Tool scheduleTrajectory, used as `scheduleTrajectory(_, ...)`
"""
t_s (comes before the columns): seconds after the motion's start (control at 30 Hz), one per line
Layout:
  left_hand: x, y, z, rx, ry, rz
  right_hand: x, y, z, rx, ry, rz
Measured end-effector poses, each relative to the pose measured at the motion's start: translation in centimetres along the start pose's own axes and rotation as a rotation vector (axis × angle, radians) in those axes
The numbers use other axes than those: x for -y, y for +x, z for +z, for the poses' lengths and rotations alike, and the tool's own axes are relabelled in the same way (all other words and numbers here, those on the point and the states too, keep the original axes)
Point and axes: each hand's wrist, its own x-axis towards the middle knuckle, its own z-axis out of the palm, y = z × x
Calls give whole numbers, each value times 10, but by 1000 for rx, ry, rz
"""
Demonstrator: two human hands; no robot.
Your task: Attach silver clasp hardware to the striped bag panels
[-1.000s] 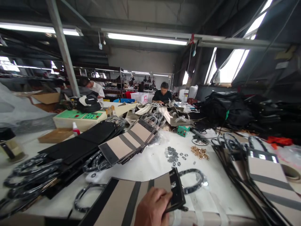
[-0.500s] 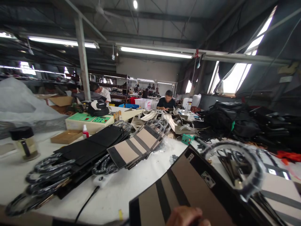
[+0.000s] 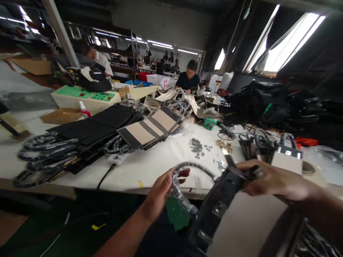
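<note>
A bag panel [image 3: 241, 221] with a beige face, black bands and metal fittings along its dark edge tilts up at the lower right. My right hand [image 3: 268, 180] is closed over its upper edge; motion smears part of it. From the panel's dark edge arches a bag handle [image 3: 178, 191] wrapped in clear plastic. Around the loop's left side is my left hand [image 3: 160, 187], its fingers loosely stretched and showing through the loop. It seems to touch the handle without a firm grip.
On the white table [image 3: 160, 160] lie stacked black panels [image 3: 93, 121], beige-and-black panels [image 3: 150, 126] and small metal fittings [image 3: 196, 145]. A green box [image 3: 209, 124] stands farther back. More handled panels [image 3: 286, 160] are at right. Across the table sits a person [image 3: 187, 78].
The panel has moved toward the lower right and turned, with its handle now at the left. My left hand has come into view by the handle. The camera view has tipped down.
</note>
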Motion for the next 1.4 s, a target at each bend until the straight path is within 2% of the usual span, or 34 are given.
scheduleTrajectory(0.1, 22, -4, -16, 131, -280, -277, -21, 42, 20, 583, 161, 204)
scheduleTrajectory(0.13, 29, -7, -22, 138, -306, -332, -32, 54, 30, 656, 203, 236)
scheduleTrajectory(0.23, 49, -22, -33, 99, -255, -385, -71, 79, 60, 656, 241, 303)
scheduleTrajectory(0.33, 67, -33, -28, 8, -201, -395, -103, 90, 75, 640, 178, 363)
scheduleTrajectory(0.5, 97, -33, -4, -441, -41, -473, -127, 110, 81, 629, 43, 350)
scheduleTrajectory(0.57, 104, -31, 2, -466, -59, -527, -131, 117, 83, 658, -17, 315)
scheduleTrajectory(0.67, 107, -24, 9, -413, -173, -561, -135, 123, 85, 690, -61, 271)
scheduleTrajectory(0.77, 106, -13, 16, -454, -258, -536, -142, 122, 84, 612, -80, 264)
scheduleTrajectory(0.83, 105, -6, 21, -485, -299, -522, -146, 117, 81, 505, -108, 270)
scheduleTrajectory(0.97, 106, -5, 31, -520, -323, -539, -145, 100, 78, 159, -175, 251)
scheduleTrajectory(1.1, 107, -26, 38, -558, -354, -606, -115, 69, 78, -172, -180, 136)
scheduleTrajectory(1.17, 108, -34, 40, -585, -398, -630, -94, 50, 82, -240, -141, 98)
scheduleTrajectory(1.27, 109, -33, 41, -617, -449, -605, -69, 22, 95, -260, -59, 93)
scheduleTrajectory(1.4, 113, -18, 38, -647, -457, -564, -63, -5, 125, -355, 208, 158)
